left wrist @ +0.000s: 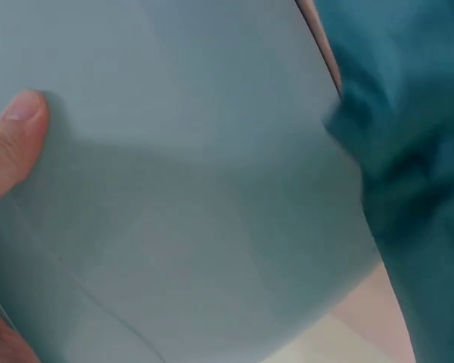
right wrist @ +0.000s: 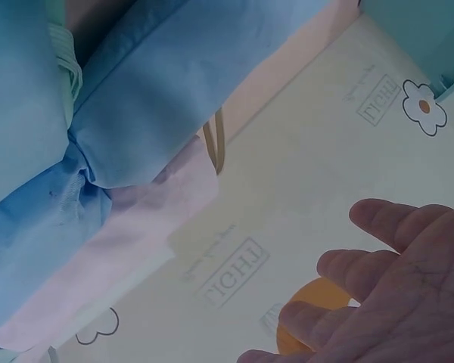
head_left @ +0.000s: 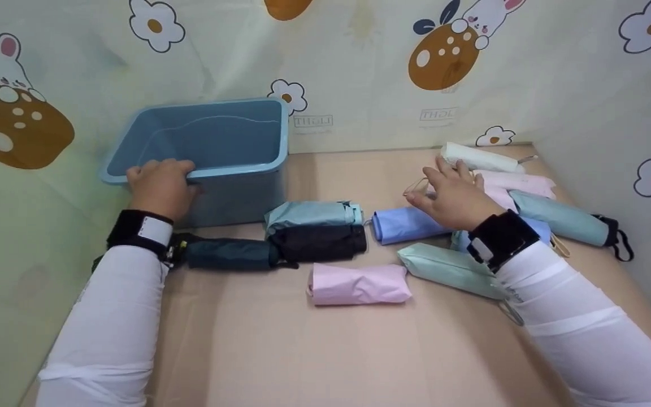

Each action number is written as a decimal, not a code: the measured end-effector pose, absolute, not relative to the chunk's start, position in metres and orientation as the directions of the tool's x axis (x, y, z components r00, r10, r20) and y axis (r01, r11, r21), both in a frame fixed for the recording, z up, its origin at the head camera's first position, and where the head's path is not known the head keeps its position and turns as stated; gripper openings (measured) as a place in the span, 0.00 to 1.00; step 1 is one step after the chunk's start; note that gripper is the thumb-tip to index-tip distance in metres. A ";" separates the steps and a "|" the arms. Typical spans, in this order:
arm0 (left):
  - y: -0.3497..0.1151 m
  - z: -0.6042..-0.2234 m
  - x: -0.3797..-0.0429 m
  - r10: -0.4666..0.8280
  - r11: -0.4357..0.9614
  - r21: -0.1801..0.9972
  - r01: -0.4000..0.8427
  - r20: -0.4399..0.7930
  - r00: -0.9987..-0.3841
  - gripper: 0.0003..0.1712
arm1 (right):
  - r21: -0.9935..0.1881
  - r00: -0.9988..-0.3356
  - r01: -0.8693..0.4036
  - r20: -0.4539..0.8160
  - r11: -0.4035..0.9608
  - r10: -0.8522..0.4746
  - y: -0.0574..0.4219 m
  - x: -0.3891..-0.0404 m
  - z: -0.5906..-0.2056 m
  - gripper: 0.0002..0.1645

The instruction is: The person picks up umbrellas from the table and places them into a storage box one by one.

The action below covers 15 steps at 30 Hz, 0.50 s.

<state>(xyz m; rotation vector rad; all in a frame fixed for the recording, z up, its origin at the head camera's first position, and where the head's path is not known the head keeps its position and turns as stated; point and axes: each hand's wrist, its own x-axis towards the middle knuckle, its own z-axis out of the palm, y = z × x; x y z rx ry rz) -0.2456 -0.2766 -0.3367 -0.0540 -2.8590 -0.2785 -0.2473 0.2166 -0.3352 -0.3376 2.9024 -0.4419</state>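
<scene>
My left hand (head_left: 160,187) holds the front rim of a grey-blue plastic bin (head_left: 241,195), fingers over the edge and thumb (left wrist: 19,140) against the outer wall. My right hand (head_left: 455,192), its fingers spread, is over a group of folded umbrellas at the right and holds nothing. Nearest to it are a blue umbrella (head_left: 410,225), a pale pink one (head_left: 515,182) and a white one (head_left: 481,158). A teal umbrella (head_left: 563,217) with a black strap lies right of that hand. Below the right wrist is a mint umbrella (head_left: 450,270), partly covered by the sleeve.
In front of the bin lie a dark teal umbrella (head_left: 232,254), a black one (head_left: 320,242) and a light teal one (head_left: 314,215). A pink umbrella (head_left: 359,284) lies nearer on the tan tabletop (head_left: 303,356). A printed sheet (head_left: 354,68) covers the walls behind and beside.
</scene>
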 end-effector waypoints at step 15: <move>-0.240 -0.336 -0.255 0.042 0.979 0.174 0.103 0.324 -0.945 0.13 | -0.327 -0.955 -0.189 -0.158 0.926 -0.251 0.217 -0.250 -0.343 0.50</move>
